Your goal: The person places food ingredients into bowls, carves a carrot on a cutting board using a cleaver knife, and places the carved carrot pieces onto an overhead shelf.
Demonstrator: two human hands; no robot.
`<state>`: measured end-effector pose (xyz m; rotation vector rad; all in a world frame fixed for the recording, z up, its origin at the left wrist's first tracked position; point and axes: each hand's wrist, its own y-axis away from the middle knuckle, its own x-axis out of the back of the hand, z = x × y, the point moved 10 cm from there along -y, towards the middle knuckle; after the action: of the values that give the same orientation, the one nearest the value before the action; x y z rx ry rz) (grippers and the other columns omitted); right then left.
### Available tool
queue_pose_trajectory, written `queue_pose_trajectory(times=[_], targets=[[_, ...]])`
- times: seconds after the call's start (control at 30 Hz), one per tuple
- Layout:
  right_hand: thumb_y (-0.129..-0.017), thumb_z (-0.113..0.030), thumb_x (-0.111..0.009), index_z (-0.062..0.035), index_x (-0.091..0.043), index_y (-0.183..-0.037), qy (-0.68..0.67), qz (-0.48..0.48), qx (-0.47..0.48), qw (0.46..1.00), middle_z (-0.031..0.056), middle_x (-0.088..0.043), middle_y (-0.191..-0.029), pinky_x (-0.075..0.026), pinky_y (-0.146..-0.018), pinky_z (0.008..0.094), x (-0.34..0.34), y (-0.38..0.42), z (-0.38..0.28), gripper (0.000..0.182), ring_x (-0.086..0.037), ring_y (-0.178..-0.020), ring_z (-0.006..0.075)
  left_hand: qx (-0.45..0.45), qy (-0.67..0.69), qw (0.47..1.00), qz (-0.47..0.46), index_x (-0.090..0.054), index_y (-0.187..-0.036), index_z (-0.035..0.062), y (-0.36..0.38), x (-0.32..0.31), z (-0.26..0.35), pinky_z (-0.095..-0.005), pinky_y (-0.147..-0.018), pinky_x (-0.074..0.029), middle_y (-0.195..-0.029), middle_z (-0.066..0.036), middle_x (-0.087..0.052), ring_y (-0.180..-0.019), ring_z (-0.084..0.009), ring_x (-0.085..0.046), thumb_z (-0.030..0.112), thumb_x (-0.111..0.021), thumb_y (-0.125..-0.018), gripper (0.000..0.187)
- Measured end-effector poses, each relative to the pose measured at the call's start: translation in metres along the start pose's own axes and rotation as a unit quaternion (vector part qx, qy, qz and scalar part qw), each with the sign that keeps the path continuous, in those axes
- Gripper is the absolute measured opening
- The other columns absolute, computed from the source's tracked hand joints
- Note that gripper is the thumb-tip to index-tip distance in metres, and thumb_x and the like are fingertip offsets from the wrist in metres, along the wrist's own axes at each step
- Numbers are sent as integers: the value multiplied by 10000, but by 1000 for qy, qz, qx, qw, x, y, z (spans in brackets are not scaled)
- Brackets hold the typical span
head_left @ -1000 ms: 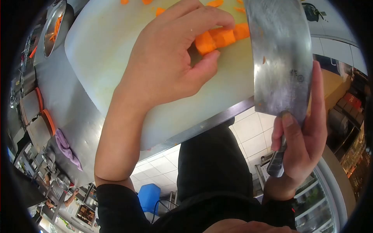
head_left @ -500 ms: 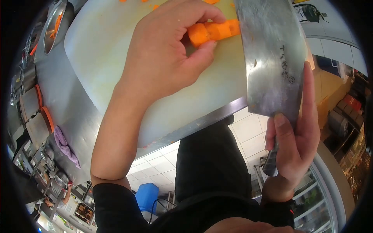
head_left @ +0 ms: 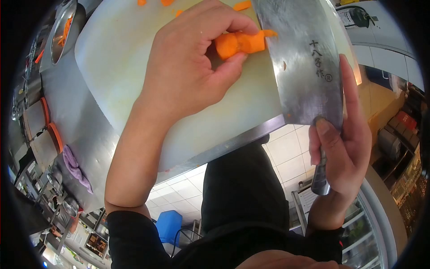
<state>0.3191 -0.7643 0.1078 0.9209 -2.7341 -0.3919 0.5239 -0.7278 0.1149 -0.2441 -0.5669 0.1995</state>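
My left hand (head_left: 192, 62) grips a peeled piece of carrot (head_left: 242, 44) between thumb and fingers, over the white cutting board (head_left: 116, 58). In my right hand (head_left: 342, 148) is a broad cleaver (head_left: 300, 62), held by its metal handle with the index finger along the blade's spine. The blade's edge is right beside the carrot's right end, where a thin orange slice (head_left: 270, 33) clings to the steel. Several small carrot pieces (head_left: 167, 2) lie along the board's far side.
A metal bowl (head_left: 58, 45) with cut carrot stands at the upper left on the steel counter (head_left: 67, 89). A purple cloth (head_left: 75, 168) lies near its edge. Below are a tiled floor (head_left: 286, 150) and a blue bin (head_left: 169, 226).
The cleaver has shifted left and slightly up, and its edge has passed the carrot's end. A slice now sticks to the blade. My left hand has barely moved.
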Motion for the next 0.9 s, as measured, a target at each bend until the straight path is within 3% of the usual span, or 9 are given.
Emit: queue_pose_trajectory(times=[0.1,0.17,0.2,0.27,0.37,0.4,0.5,0.63,0.9], targets=[[-867,79,-428,57,-169,-1618,35,-28,41,998,117,-680,-951,-368,-470,183,2,3,-10,795,-476,-504,48,-15,-15,1000,-2,-678,-1082,16,0,1,4,-246,-856,-512,-1043,-51,-624,-965,-140,-625,-96,-712,-779,325],[-866,67,-458,64,-196,-1612,110,40,102,988,80,-648,-907,-391,-508,191,13,15,-26,791,-516,-586,56,75,-24,997,-8,-669,-1045,17,3,0,-11,-228,-802,-491,-1043,-47,-623,-927,-130,-617,-100,-715,-771,302],[-866,67,-458,64,-196,-1612,109,44,104,988,80,-648,-907,-391,-508,191,18,22,-25,791,-516,-586,56,71,-25,997,-9,-669,-1045,17,3,-2,-11,-228,-802,-491,-1043,-47,-623,-927,-130,-617,-100,-715,-771,302],[-857,65,-486,68,-250,-1598,226,-26,120,967,77,-638,-933,-430,-579,205,7,29,-23,777,-543,-677,76,28,-48,998,13,-666,-1015,26,2,1,-3,-219,-753,-475,-1031,-40,-626,-887,-120,-610,-103,-725,-760,292],[-846,105,-507,49,-466,-1499,210,-68,112,969,78,-609,-898,-468,-665,251,-8,41,-24,656,-568,-759,125,42,-64,997,31,-691,-1019,24,2,4,0,-231,-730,-487,-1020,-41,-634,-865,-128,-613,-100,-740,-748,302],[-727,173,-602,-99,-563,-1479,235,-50,133,962,148,-586,-864,-521,-639,367,-12,44,-30,800,-601,-686,281,39,-65,997,29,-691,-1019,24,2,3,0,-231,-730,-487,-1020,-41,-634,-865,-128,-613,-100,-740,-748,302],[-784,184,-580,-6,-571,-1426,257,-78,164,949,128,-574,-834,-477,-646,303,-24,53,-37,669,-574,-712,237,8,-66,995,71,-743,-985,73,1,9,6,-282,-633,-566,-959,-58,-644,-739,-179,-660,-47,-754,-694,315],[-796,179,-597,-94,-603,-1432,268,-67,130,952,137,-588,-866,-491,-644,334,-26,58,-29,693,-573,-701,259,-3,-74,994,78,-764,-1032,79,2,8,8,-278,-624,-572,-984,-62,-663,-731,-178,-673,-60,-761,-681,378],[-821,163,-600,-125,-593,-1454,277,-73,106,952,136,-589,-878,-495,-646,339,-28,61,-31,695,-577,-703,258,7,-69,994,82,-766,-1035,81,3,10,6,-280,-628,-573,-985,-57,-675,-721,-180,-674,-55,-770,-673,387]])
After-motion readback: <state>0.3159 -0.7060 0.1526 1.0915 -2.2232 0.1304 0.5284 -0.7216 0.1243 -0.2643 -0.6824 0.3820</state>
